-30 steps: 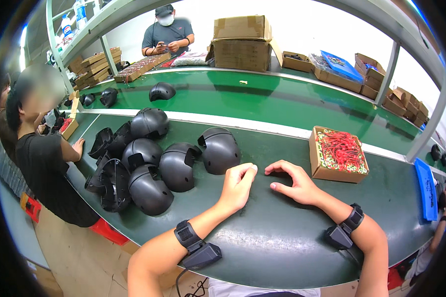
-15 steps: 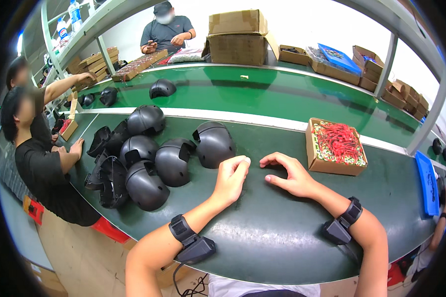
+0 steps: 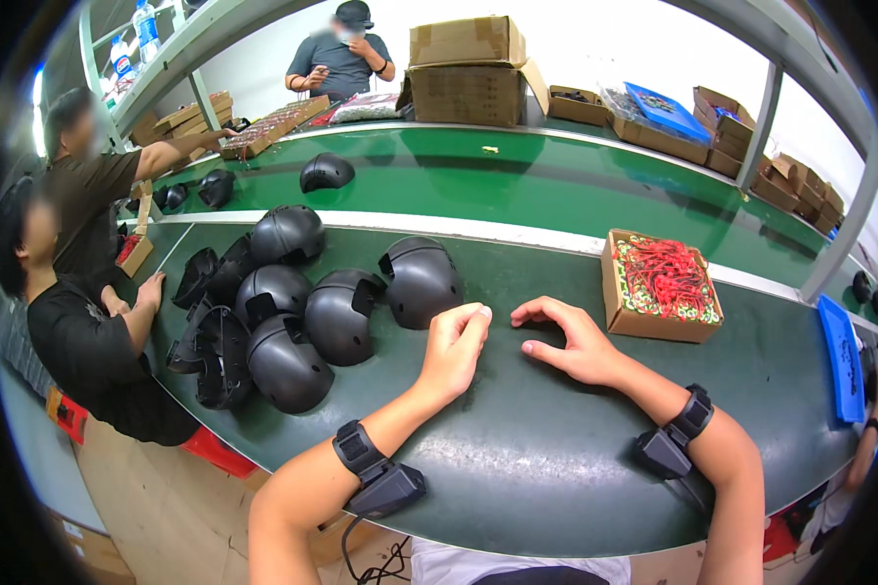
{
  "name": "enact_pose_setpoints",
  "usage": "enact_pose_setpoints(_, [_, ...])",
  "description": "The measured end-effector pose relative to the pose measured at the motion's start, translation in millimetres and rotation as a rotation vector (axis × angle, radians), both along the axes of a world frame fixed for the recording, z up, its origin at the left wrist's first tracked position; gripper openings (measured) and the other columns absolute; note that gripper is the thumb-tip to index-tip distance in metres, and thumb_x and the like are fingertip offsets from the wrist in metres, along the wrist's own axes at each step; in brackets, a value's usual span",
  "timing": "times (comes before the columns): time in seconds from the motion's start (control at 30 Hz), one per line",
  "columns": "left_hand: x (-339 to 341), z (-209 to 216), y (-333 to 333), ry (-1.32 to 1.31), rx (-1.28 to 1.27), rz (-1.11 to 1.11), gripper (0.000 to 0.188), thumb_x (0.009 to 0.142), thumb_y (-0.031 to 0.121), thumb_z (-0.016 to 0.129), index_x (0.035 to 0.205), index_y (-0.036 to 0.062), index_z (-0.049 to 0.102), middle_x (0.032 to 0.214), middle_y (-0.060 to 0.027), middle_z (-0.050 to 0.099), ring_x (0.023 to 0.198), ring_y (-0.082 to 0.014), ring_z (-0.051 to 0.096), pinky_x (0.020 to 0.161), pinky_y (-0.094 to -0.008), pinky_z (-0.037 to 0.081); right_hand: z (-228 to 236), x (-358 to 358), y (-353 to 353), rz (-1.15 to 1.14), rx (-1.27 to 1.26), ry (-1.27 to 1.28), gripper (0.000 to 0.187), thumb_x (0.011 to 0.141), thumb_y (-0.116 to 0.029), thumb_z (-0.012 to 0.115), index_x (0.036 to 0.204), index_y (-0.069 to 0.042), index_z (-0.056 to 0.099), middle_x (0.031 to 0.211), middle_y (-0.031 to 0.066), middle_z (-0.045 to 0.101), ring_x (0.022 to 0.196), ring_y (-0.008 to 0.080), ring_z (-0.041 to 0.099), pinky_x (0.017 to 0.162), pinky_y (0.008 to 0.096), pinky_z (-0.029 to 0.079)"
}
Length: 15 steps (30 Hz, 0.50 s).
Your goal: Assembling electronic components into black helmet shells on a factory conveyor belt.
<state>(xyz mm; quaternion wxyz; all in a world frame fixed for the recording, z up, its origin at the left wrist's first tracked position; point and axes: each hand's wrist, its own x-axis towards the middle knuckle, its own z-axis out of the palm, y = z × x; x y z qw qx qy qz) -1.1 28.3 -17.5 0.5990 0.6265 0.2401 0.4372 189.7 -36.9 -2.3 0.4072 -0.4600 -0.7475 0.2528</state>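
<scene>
Head view: both hands rest empty on the belt (image 3: 517,468), left hand (image 3: 456,346) loosely curled, right hand (image 3: 571,341) half-spread; no helmet is picked up yet. Helmets (image 3: 307,307) pile just left of them, untouched; red-filled box (image 3: 658,285) beyond right.

Six black helmets (image 3: 339,314); one red-filled box (image 3: 661,285).

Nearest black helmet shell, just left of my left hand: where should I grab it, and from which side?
Probably by its lower rim, reaching in from the right with the left hand. The helmet shell sits dome-up on the green belt; its smooth crown offers no purchase, and another shell crowds its left side.
</scene>
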Motion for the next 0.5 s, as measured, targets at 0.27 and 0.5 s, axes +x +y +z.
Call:
enact_pose_setpoints(0.27, [-2.3,1.6,-0.2,0.037,0.014,-0.012,0.034,0.097,0.019,0.044,0.064,0.0104,0.038,0.058,0.0055,0.033,0.051,-0.0043,0.030,0.046,-0.0225,0.029,-0.2,-1.8,-0.2,-0.002,0.013,-0.010,0.035,0.082,-0.014,0.066,0.112,-0.001,0.055,0.107,0.0135,0.060,0.104,0.0254,0.059,0.093,0.0366,0.046])
enact_pose_setpoints(0.5, [-2.4,3.4,-1.0,0.051,0.004,-0.003,0.035,0.097,0.019,0.044,0.064,0.0106,0.037,0.057,0.0053,0.032,0.050,-0.0044,0.029,0.046,-0.0226,0.028,-0.2,-3.7,0.2,-0.039,0.013,-0.044,0.033,0.080,-0.012,0.065,0.110,-0.001,0.055,0.106,0.0129,0.060,0.103,0.0249,0.059,0.093,0.0361,0.046])
